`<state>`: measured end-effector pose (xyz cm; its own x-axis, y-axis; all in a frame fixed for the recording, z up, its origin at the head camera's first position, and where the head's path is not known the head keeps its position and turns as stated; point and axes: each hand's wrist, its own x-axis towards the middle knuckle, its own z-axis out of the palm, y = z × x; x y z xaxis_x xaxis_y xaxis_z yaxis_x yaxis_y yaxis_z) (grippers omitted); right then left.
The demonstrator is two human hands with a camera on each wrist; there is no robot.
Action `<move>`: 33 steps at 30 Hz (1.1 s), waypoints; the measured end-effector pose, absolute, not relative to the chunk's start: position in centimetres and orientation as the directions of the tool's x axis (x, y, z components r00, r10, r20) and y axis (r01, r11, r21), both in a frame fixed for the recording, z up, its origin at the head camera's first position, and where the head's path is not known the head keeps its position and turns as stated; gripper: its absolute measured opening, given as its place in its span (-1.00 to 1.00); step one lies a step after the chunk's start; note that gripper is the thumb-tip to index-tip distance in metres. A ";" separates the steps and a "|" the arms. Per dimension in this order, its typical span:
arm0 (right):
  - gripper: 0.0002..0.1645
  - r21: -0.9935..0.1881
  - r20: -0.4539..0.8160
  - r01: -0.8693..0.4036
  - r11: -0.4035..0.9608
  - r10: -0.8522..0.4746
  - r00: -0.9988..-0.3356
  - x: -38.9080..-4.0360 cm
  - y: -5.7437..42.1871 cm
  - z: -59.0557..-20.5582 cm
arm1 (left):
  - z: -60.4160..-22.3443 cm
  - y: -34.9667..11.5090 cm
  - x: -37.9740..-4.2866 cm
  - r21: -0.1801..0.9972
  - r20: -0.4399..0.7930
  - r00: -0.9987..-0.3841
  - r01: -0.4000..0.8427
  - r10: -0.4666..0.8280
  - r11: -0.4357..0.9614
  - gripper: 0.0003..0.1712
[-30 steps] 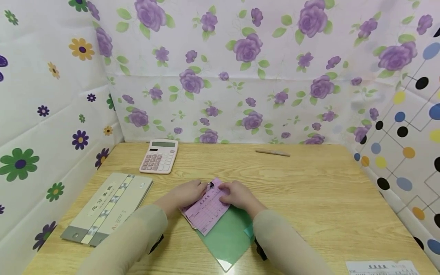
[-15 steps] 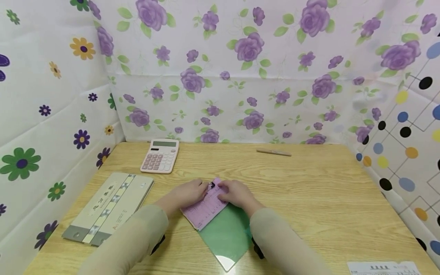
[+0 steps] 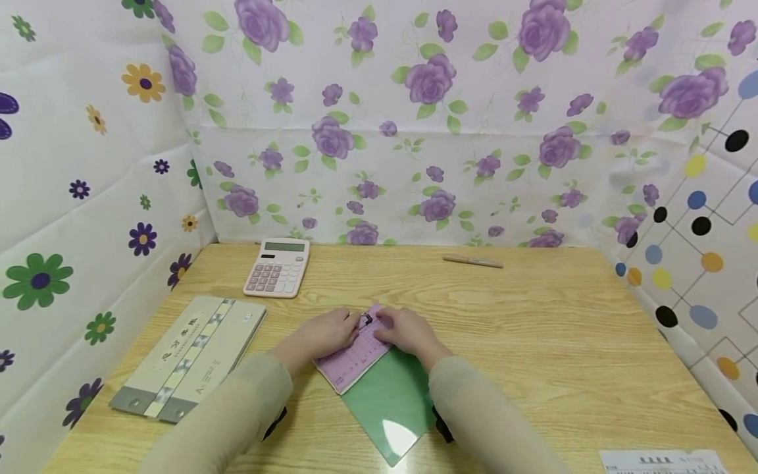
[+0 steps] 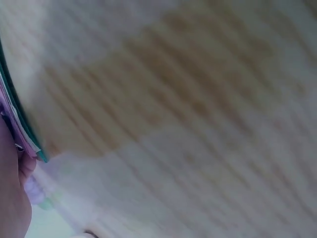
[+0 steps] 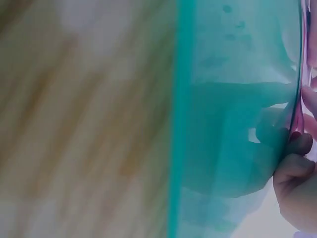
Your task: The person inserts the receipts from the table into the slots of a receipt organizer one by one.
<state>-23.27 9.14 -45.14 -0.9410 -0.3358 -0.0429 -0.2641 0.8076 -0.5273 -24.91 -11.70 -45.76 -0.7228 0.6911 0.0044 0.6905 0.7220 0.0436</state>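
A stack of pink printed slips (image 3: 351,363) lies over the upper part of a green see-through plastic folder (image 3: 387,385). At the stack's top corner sits a small black binder clip (image 3: 367,318). My left hand (image 3: 328,332) holds the stack's left edge, fingertips beside the clip. On the other side, my right hand (image 3: 410,334) pinches the right edge near the top. The left wrist view shows the left hand (image 4: 14,191) at the layered pink and green edges. Fingers of the right hand (image 5: 297,191) grip pink paper and green plastic together in the right wrist view.
To the left lies a large beige paper pad (image 3: 195,359) with a patterned band. A pink calculator (image 3: 276,268) stands behind it. A slim tan pen (image 3: 472,261) is at the back. One white printed sheet (image 3: 660,462) shows at the front right edge.
The top pink slip, which stuck out lower and askew, now lines up with the stack under it. Both hands stay by the clip, with only small finger shifts.
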 end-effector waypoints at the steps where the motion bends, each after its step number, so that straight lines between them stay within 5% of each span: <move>1: -0.45 -0.539 -0.040 -0.266 0.799 -0.340 -0.940 -23.3 9.4 -45.1 | -45.9 -11.7 -24.9 0.039 0.004 -0.726 0.687 0.687 0.726 -0.59; 10: -0.50 -0.650 -0.103 -0.183 0.738 -0.324 -0.940 -23.3 13.4 -45.0 | -46.0 -11.9 -24.9 0.041 0.023 -0.751 0.661 0.660 0.749 -0.56; 33: -0.37 -0.634 -0.154 -0.154 0.758 -0.318 -0.936 -20.1 26.1 -44.5 | -46.7 -12.0 -24.8 0.054 0.052 -0.754 0.657 0.655 0.752 -0.59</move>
<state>-20.13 26.07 -44.55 -0.9356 -0.3180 -0.1535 -0.1538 0.7583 -0.6335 -24.84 -11.99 -46.71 -0.7539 0.6549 0.0520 0.6570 0.7520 0.0536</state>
